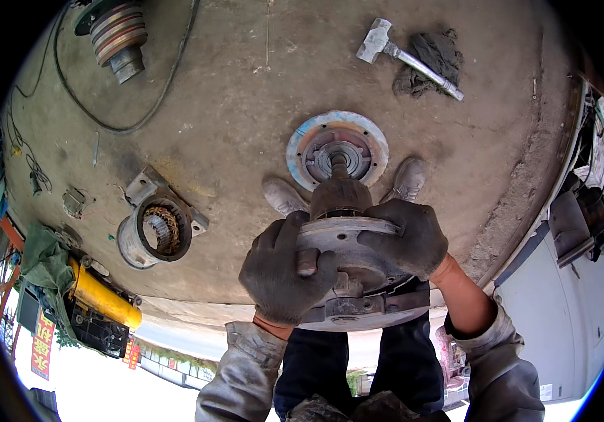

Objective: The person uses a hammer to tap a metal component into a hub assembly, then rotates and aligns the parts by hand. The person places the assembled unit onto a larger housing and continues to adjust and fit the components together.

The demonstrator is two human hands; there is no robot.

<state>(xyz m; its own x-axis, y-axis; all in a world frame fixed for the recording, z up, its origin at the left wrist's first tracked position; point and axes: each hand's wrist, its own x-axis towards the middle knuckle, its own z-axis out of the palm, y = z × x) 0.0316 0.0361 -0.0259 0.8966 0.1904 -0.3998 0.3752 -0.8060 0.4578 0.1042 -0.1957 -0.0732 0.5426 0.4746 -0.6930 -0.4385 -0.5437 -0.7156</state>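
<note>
Both my hands wear dark grey work gloves. My left hand (284, 271) is closed on the left side of a heavy metal flanged housing (358, 246), and my right hand (411, 239) is wrapped over the right side of its rim. Below the housing extends a rusty cylindrical rotor (340, 193) with a narrower shaft (339, 165). The shaft's lower end meets the middle of a round flange plate (376, 144) on the floor, between my shoes. Whether the shaft is seated in its centre I cannot tell. Parts of the housing are hidden behind my gloves.
Left on the floor is a motor casing (133, 239) with copper windings inside. A sledgehammer (421, 67) rests across a dark rag (439, 53) at far right. A grooved pulley (119, 35) and a black cable (115, 129) lie far left. A yellow machine (108, 295) stands at left.
</note>
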